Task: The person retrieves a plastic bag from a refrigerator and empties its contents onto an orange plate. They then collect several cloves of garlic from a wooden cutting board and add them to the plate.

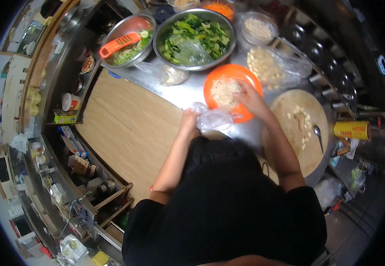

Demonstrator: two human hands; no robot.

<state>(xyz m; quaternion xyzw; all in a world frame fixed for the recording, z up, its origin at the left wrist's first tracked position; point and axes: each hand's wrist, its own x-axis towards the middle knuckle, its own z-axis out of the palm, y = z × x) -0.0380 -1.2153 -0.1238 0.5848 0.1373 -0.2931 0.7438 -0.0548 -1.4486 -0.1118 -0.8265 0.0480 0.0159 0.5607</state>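
Note:
My left hand (189, 121) grips a thin clear plastic bag (214, 119), whose crumpled body hangs over the near rim of an orange plate (255, 82). On that plate lies a loose heap of pale, thin food strands (225, 91). My right hand (251, 99) reaches over the plate's right side, thumb and fingertips at the heap's edge. Whether the fingers are closed on any strands is hard to see. To the right of my right forearm is a round wooden chopping board (285, 106) with several peeled garlic cloves (307, 118), a piece of ginger (299, 121) and a spoon (317, 138).
Beyond the plate stand a steel bowl of chopped greens (195, 40) and another with shredded vegetable and an orange grater (119, 45). A bag of peeled garlic (265, 65) and a clear bowl (259, 28) sit at right. A yellow canister (352, 129) is beside the board.

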